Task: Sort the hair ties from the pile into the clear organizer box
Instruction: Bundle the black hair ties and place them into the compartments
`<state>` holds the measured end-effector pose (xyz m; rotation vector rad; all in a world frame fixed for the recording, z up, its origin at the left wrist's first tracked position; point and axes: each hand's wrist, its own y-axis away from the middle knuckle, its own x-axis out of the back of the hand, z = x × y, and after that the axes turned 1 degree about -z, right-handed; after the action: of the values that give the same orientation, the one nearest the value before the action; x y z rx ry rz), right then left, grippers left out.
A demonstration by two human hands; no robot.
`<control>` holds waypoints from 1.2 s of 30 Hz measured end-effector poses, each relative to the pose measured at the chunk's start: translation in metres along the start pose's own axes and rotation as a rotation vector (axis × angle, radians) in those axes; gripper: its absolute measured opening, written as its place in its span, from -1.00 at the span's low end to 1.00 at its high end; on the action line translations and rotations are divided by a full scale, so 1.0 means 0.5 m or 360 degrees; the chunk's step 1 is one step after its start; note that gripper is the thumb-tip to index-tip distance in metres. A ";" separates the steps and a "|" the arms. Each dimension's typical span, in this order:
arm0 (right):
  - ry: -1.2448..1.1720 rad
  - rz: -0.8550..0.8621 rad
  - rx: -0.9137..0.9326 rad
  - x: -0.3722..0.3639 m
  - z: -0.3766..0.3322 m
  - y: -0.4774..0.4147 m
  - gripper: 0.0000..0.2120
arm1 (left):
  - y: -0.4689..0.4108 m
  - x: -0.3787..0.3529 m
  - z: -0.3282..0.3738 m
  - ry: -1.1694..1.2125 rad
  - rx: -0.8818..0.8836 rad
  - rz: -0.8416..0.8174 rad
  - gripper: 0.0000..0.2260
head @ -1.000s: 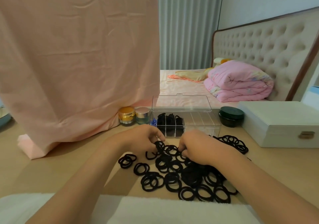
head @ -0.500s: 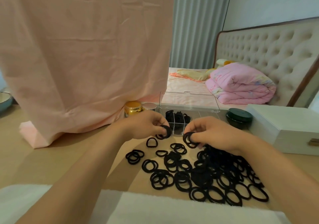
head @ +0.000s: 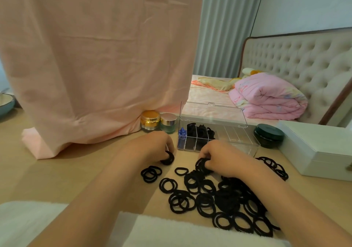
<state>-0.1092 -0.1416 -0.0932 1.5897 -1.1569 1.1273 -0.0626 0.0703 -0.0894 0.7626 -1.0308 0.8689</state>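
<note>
A pile of black hair ties (head: 219,197) lies spread on the wooden table in front of me. Behind it stands the clear organizer box (head: 237,147) with its lid up; black ties (head: 200,130) and something blue (head: 182,132) fill its left compartments. My left hand (head: 152,147) is low at the table, its curled fingers holding a black hair tie (head: 168,159) left of the box. My right hand (head: 222,159) rests on the pile's far edge, fingers curled round a bunch of black ties (head: 201,164).
A pink cloth (head: 95,65) hangs at the left down to the table. A gold jar (head: 150,120) and a teal jar (head: 168,123) stand beside the box. A dark green round tin (head: 268,138) and a white case (head: 320,147) sit at the right. A white towel (head: 171,231) lies along the near edge.
Both hands have come down from near the box front to the table and pile. The left keeps its hair tie; the right now grips ties at the pile's edge.
</note>
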 end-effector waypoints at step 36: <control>-0.0026 -0.0290 0.0300 0.012 -0.028 0.044 -0.58 | 0.015 -0.003 0.046 -0.0115 -0.0205 -0.0266 -0.88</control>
<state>-0.1318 -0.1343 -0.0813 1.8118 -0.9163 1.1309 -0.0788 0.0538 -0.0825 0.7636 -1.0598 0.6296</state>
